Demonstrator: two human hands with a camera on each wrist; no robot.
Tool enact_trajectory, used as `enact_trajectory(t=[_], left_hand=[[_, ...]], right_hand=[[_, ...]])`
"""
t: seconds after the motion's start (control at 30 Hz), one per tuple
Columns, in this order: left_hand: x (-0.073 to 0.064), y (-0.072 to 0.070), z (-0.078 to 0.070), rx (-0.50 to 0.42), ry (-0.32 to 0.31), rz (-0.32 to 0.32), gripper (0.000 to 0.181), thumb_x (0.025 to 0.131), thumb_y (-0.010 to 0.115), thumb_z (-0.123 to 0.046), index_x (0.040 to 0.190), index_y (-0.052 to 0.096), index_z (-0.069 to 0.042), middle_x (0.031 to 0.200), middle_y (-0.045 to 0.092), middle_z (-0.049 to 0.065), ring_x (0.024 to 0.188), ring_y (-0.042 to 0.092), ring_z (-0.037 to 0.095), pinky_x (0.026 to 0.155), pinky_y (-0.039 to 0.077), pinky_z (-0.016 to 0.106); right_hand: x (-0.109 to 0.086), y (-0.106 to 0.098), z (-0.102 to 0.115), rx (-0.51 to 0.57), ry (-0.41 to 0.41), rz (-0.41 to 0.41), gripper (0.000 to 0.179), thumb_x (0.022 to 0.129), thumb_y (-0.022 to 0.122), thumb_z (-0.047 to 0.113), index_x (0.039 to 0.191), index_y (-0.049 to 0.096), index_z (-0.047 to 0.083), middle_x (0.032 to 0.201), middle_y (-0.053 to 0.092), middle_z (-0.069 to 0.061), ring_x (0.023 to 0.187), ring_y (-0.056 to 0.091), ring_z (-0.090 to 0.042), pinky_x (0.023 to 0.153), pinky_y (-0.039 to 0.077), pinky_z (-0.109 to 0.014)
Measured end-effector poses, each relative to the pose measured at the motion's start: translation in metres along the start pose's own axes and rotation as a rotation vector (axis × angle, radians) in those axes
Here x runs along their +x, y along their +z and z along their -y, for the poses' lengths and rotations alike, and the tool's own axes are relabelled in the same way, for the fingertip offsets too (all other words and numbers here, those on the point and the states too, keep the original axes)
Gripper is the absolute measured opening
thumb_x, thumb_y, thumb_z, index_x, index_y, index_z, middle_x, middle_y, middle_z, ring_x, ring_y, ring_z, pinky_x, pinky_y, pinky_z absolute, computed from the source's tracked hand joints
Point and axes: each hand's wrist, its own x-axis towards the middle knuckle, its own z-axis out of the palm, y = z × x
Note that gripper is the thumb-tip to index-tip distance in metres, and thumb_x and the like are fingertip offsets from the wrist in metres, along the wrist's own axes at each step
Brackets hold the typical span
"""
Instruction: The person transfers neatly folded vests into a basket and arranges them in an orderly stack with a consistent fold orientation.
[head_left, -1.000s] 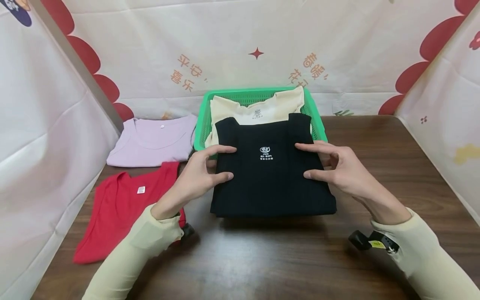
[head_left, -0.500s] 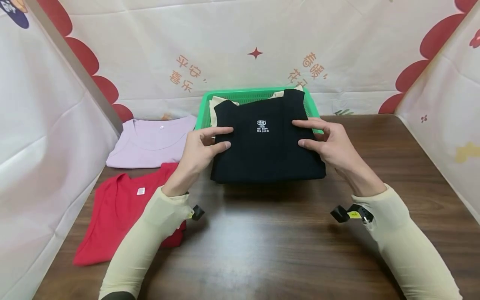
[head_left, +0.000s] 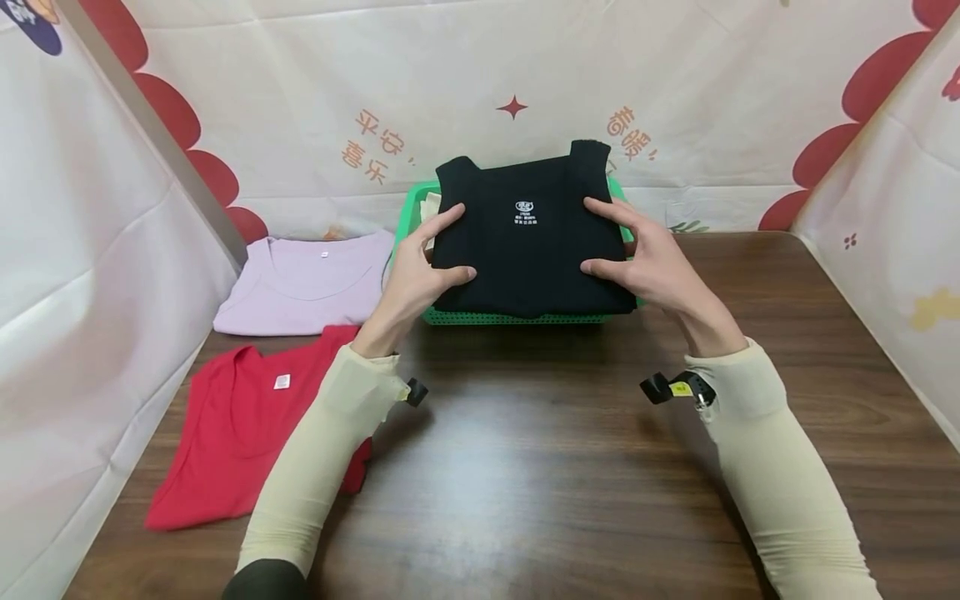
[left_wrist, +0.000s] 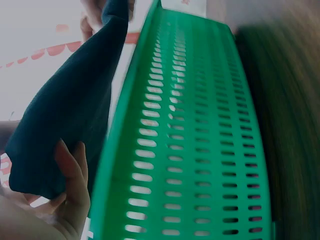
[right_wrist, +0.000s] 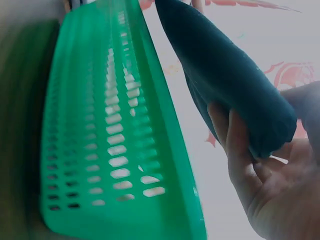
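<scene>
Both hands carry a folded black tank top (head_left: 528, 258) with a small white print near its neckline. My left hand (head_left: 415, 275) grips its left side, thumb and index finger on top and other fingers underneath. The right hand (head_left: 656, 267) holds the opposite side the same way. A green plastic basket (head_left: 510, 319) lies below, mostly covered by the black top in the head view. In the left wrist view, the folded black cloth (left_wrist: 70, 100) is above the rim of the slotted basket wall (left_wrist: 200, 125). The right wrist view shows fingers (right_wrist: 240, 145) curled under the cloth.
A folded lilac top (head_left: 300, 292) lies left of the basket. Nearer the front is a folded red top (head_left: 247, 417) with a white label. A bit of cream cloth (head_left: 430, 207) shows at the basket's left inside. Printed curtains (head_left: 480, 83) enclose the brown table (head_left: 525, 467).
Both hands have moved the black top away from the body, over the basket. It now hides nearly all the cream garment inside, and the basket's front wall has come into view.
</scene>
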Motion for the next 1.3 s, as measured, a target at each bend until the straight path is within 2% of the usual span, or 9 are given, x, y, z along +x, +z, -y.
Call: enact_trajectory(t=[0.13,0.2,0.4,0.53,0.67,0.97,1.1,1.2,1.3], left_hand=[[0.010,0.001,0.005,0.031,0.026,0.002,0.083,0.080,0.073,0.007,0.153,0.052,-0.025,0.161,0.040,-0.004,0.127,0.061,0.024,0.099,0.056,0.036],[0.014,0.002,0.006,0.030,0.031,-0.001,0.083,0.080,0.071,0.008,0.153,0.052,-0.026,0.162,0.040,-0.005,0.128,0.060,0.023,0.100,0.055,0.035],[0.024,0.001,0.007,-0.038,0.030,-0.005,0.083,0.080,0.069,0.010,0.153,0.052,-0.026,0.159,0.045,-0.003,0.121,0.067,0.026,0.091,0.058,0.032],[0.029,0.000,0.007,-0.010,0.016,-0.002,0.084,0.080,0.071,0.008,0.153,0.052,-0.028,0.162,0.040,-0.006,0.124,0.065,0.025,0.094,0.058,0.034],[0.035,-0.002,0.010,0.057,0.009,-0.016,0.084,0.079,0.073,0.006,0.153,0.052,-0.030,0.166,0.035,-0.007,0.142,0.049,0.017,0.103,0.054,0.040],[0.041,-0.008,0.015,0.093,-0.018,-0.005,0.088,0.079,0.072,0.006,0.155,0.049,-0.030,0.173,0.019,-0.007,0.159,0.019,0.010,0.110,0.049,0.043],[0.043,-0.009,0.017,0.094,-0.024,0.007,0.087,0.080,0.072,0.006,0.156,0.048,-0.029,0.172,0.021,-0.007,0.153,0.033,0.016,0.109,0.051,0.044],[0.043,-0.009,0.018,0.108,-0.026,0.006,0.086,0.081,0.072,0.006,0.156,0.047,-0.029,0.171,0.026,-0.006,0.150,0.039,0.018,0.109,0.050,0.044],[0.044,-0.007,0.019,0.112,-0.033,0.015,0.086,0.081,0.072,0.006,0.156,0.046,-0.029,0.168,0.032,-0.004,0.145,0.047,0.021,0.108,0.051,0.043]], right_hand=[[0.007,0.000,0.001,-0.070,0.002,-0.009,0.081,0.092,0.078,0.020,0.161,0.037,0.032,0.175,0.009,0.002,0.131,0.060,-0.038,0.075,0.054,-0.013],[0.010,-0.001,0.001,-0.058,0.006,-0.003,0.081,0.093,0.077,0.019,0.161,0.036,0.031,0.175,0.008,0.001,0.135,0.058,-0.036,0.076,0.054,-0.013],[0.019,-0.009,0.003,0.019,-0.013,0.033,0.078,0.097,0.069,0.006,0.163,0.033,0.025,0.175,0.012,0.000,0.123,0.064,-0.026,0.077,0.058,-0.017],[0.021,-0.012,0.003,-0.032,-0.052,0.049,0.078,0.099,0.066,0.003,0.164,0.030,0.025,0.176,0.007,0.002,0.153,0.038,-0.024,0.085,0.051,-0.010],[0.026,-0.010,0.002,-0.069,-0.065,0.030,0.079,0.099,0.065,0.002,0.164,0.030,0.030,0.175,0.005,0.006,0.160,0.022,-0.022,0.087,0.046,-0.010],[0.041,0.000,-0.013,0.072,-0.018,-0.020,0.074,0.099,0.060,-0.004,0.162,0.036,0.025,0.175,0.009,0.000,0.135,0.057,-0.035,0.076,0.056,-0.015],[0.045,0.002,-0.020,0.118,-0.009,-0.017,0.072,0.099,0.057,-0.006,0.162,0.036,0.023,0.174,0.016,-0.002,0.117,0.068,-0.015,0.076,0.058,-0.017],[0.047,0.002,-0.023,0.132,-0.016,-0.015,0.071,0.100,0.057,-0.007,0.162,0.037,0.022,0.172,0.023,-0.004,0.106,0.067,-0.002,0.075,0.058,-0.019],[0.048,0.003,-0.027,0.128,-0.011,-0.015,0.071,0.100,0.056,-0.007,0.162,0.037,0.021,0.170,0.026,-0.005,0.106,0.067,-0.003,0.075,0.058,-0.018]])
